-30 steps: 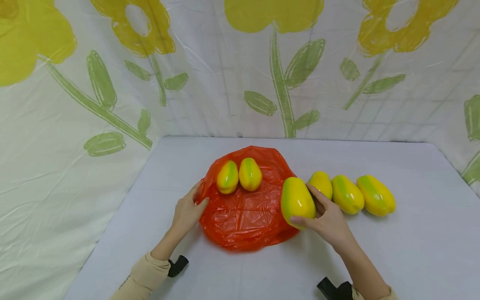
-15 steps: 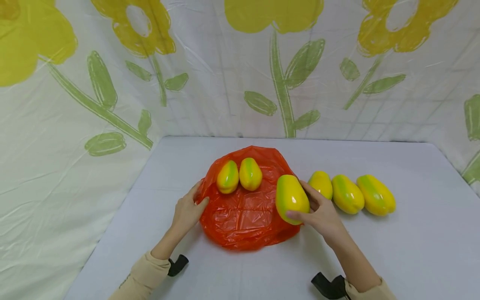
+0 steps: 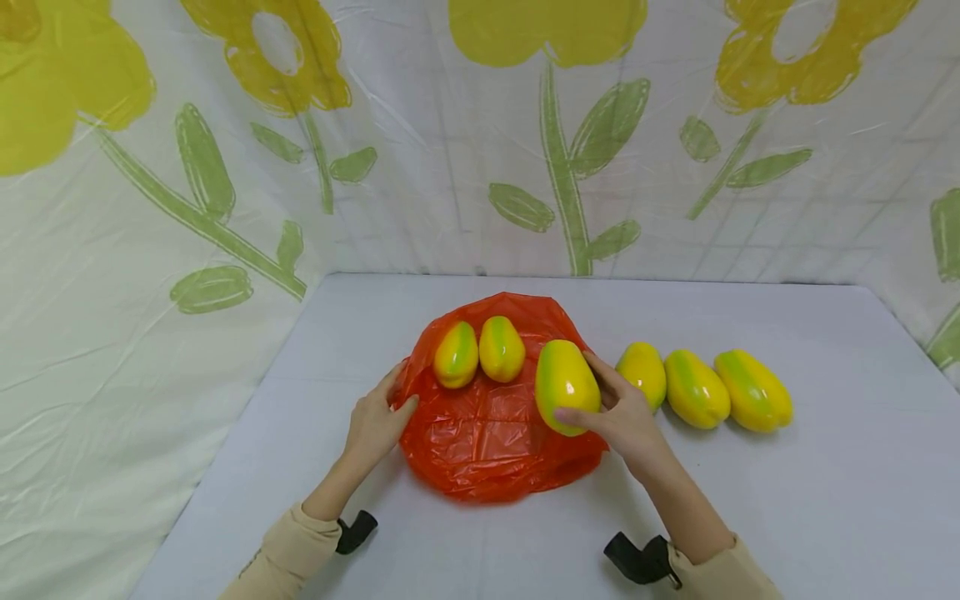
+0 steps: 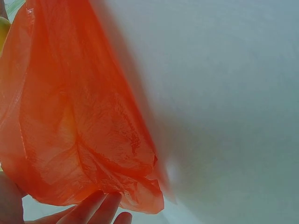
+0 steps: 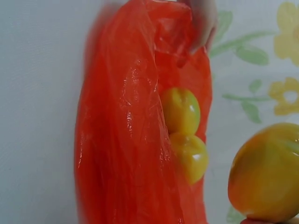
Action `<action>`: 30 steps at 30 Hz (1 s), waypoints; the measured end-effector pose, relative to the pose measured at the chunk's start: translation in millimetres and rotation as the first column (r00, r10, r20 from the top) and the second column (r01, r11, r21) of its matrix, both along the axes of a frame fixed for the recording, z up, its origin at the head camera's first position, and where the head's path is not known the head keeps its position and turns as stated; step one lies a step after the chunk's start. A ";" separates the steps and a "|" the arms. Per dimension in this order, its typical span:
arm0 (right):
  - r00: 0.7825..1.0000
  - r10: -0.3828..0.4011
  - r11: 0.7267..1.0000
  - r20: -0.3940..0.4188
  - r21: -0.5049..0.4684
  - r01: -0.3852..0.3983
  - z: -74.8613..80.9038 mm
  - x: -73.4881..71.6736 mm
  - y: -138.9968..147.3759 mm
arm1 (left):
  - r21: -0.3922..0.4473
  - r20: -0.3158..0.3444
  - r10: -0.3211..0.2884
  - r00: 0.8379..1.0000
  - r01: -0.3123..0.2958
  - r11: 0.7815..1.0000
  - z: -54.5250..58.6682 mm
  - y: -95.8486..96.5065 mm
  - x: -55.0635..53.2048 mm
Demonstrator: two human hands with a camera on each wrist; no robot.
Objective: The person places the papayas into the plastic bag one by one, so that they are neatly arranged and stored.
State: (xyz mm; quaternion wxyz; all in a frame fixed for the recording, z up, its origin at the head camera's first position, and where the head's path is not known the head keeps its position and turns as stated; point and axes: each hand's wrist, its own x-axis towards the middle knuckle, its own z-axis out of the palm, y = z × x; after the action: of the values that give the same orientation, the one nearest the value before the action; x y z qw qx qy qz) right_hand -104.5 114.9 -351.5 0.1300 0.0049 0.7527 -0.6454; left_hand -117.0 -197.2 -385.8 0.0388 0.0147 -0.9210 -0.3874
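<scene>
A red plastic bag (image 3: 491, 450) lies spread with its mouth open on the table. Inside it, at the back, two yellow-green papayas (image 3: 456, 357) sit side by side. My left hand (image 3: 377, 423) pinches the bag's left rim; the left wrist view shows its fingers (image 4: 96, 207) against the red film (image 4: 84, 126). Over the bag's right part, my right hand (image 3: 628, 418) holds another papaya (image 3: 564, 382) between thumb and fingers. The right wrist view has this papaya (image 5: 266, 175) at its right edge, raised apart from the bagged pair (image 5: 180, 112).
Three more papayas (image 3: 697, 388) lie in a row on the white table (image 3: 840, 483), right of the bag. A flower-printed curtain (image 3: 420, 167) hangs behind the table and along its left side. Black wrist-camera mounts (image 3: 641, 558) stick out from both sleeves.
My right hand has carried its papaya leftward and slightly back, from the bag's right edge to over the bag's inside. The left hand and the bag have stayed nearly still.
</scene>
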 end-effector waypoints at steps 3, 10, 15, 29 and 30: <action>1.000 -0.003 1.000 -0.001 -0.011 0.003 -1.5 -3.7 -2.3 | -0.001 0.003 0.000 1.000 0.000 1.000 0.3 -0.2 -0.3; 1.000 -0.008 1.000 -0.010 -0.022 0.007 -6.9 -10.2 -6.4 | -0.008 -0.005 -0.004 1.000 0.004 1.000 0.9 0.1 -0.3; 1.000 -0.025 1.000 -0.002 -0.005 0.025 -8.6 -16.1 -9.0 | -0.004 0.004 0.000 1.000 0.000 1.000 1.0 -0.6 0.3; 0.997 -0.081 0.991 -0.016 0.103 0.082 -7.9 -31.6 -20.6 | 0.004 0.003 -0.004 1.000 0.004 1.000 1.4 -1.0 0.4; 0.996 -0.085 0.991 -0.021 0.103 0.087 -8.1 -32.5 -20.8 | 0.004 0.001 -0.003 1.000 0.003 1.000 1.7 -1.2 0.3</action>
State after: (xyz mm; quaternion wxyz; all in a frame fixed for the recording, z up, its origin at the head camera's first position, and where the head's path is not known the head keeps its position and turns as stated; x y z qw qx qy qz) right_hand -137.0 94.1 -359.6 0.0954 0.0385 0.7853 -0.6105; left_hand -116.7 -198.4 -384.1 0.0377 0.0135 -0.9202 -0.3894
